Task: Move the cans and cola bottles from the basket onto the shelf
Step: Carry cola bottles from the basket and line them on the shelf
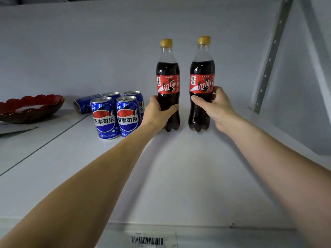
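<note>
Two cola bottles with red labels and yellow caps stand upright on the white shelf. My left hand wraps the lower part of the left bottle. My right hand grips the right bottle just below its label. Both bottle bases rest on the shelf. To the left stand several blue Pepsi cans, with one more can lying on its side behind them. The basket is out of view.
A red scalloped bowl sits on the neighbouring shelf section at far left. A grey perforated upright rises at the right. The shelf's front edge carries a barcode label. The back wall is close behind the bottles.
</note>
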